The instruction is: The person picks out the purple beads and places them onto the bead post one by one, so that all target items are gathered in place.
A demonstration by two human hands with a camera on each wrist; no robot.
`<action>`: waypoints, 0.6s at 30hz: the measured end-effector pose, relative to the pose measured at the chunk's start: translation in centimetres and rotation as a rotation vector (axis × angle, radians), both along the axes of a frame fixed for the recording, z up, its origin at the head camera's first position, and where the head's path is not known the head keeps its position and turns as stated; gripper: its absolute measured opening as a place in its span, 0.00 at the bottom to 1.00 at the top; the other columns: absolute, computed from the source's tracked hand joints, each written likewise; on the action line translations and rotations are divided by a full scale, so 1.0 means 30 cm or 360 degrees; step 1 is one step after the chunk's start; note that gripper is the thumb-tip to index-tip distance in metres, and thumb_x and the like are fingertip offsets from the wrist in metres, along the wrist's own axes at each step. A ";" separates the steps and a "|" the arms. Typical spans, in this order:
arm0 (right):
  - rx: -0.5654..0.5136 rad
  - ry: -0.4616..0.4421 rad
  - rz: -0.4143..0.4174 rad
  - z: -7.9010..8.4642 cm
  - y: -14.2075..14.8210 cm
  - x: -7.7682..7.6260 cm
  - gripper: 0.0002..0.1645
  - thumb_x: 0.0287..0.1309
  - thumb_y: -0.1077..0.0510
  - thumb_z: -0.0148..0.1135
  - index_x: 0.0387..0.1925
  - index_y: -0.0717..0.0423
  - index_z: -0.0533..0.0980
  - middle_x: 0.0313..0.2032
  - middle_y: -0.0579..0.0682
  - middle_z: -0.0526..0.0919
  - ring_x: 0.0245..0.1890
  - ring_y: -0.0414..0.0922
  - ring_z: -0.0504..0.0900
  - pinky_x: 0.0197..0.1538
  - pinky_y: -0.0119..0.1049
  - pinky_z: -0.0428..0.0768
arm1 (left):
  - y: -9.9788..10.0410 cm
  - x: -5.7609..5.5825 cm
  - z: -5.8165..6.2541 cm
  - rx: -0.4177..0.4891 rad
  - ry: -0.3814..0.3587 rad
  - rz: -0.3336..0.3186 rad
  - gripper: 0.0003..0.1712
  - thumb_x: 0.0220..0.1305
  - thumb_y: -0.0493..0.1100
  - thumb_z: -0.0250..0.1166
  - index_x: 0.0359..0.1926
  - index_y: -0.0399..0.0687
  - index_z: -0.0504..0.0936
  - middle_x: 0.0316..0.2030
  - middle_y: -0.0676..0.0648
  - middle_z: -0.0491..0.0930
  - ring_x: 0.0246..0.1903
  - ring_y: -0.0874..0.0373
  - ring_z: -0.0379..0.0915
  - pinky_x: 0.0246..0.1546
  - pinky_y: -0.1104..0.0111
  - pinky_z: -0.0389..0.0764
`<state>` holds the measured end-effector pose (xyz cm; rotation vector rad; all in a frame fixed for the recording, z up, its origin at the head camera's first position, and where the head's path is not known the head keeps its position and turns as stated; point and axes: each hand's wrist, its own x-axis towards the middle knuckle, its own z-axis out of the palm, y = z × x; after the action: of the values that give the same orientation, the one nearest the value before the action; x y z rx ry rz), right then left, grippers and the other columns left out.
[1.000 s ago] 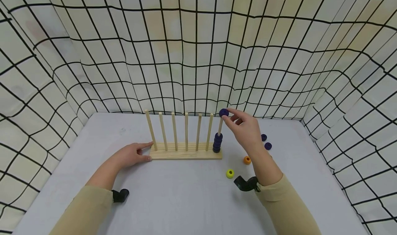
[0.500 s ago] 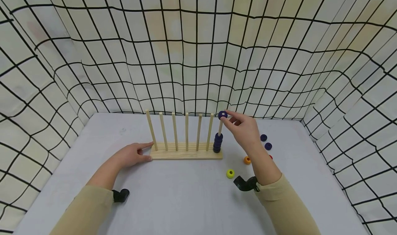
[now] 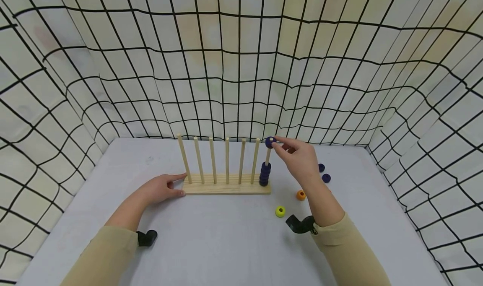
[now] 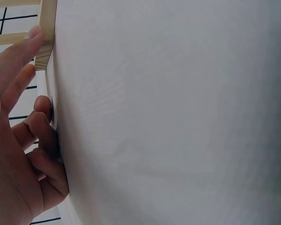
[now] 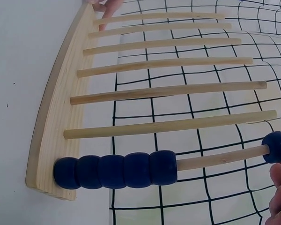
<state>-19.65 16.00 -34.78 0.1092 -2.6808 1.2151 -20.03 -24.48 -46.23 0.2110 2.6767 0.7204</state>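
Observation:
A wooden peg rack (image 3: 226,188) with a row of upright pegs stands on the white table. My left hand (image 3: 160,188) holds its left end between thumb and index finger; in the left wrist view the other fingers (image 4: 46,133) curl near the tabletop. At the top of the rightmost peg, my right hand (image 3: 299,158) pinches a dark blue bead (image 5: 278,146) between thumb and fingertips. The peg's tip is in that bead's hole. Lower on the same peg sits a stack of several dark blue beads (image 5: 112,172), down against the base. The other pegs carry no beads.
Two dark blue beads, one a dark blue bead (image 3: 326,178) nearer me, lie right of the right hand. An orange bead (image 3: 300,195) and a yellow-green bead (image 3: 280,211) lie by the right forearm. Black netting (image 3: 238,80) over white walls surrounds the table.
The bead in my right hand has tilted and come down slightly onto the tip of the rightmost peg. My left hand has stayed at the rack's left end.

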 end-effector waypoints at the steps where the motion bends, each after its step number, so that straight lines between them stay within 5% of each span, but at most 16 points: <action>1: 0.0003 0.0001 -0.0001 0.000 0.001 0.001 0.22 0.65 0.41 0.63 0.57 0.40 0.82 0.37 0.46 0.82 0.37 0.47 0.73 0.31 0.39 0.72 | 0.000 -0.001 0.001 0.0003 -0.0001 -0.0001 0.42 0.59 0.57 0.71 0.72 0.53 0.68 0.26 0.48 0.67 0.26 0.55 0.61 0.28 0.63 0.63; 18: -0.0012 -0.0003 0.0012 -0.005 0.016 0.002 0.22 0.65 0.42 0.63 0.58 0.41 0.81 0.39 0.47 0.82 0.38 0.47 0.73 0.32 0.39 0.74 | 0.000 -0.003 -0.008 0.0007 0.0005 0.0006 0.43 0.59 0.58 0.71 0.72 0.54 0.68 0.27 0.48 0.67 0.26 0.55 0.61 0.28 0.63 0.63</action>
<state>-19.60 16.46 -34.93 0.1174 -2.6798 1.2282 -20.11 -24.48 -46.47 0.2085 2.6797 0.7274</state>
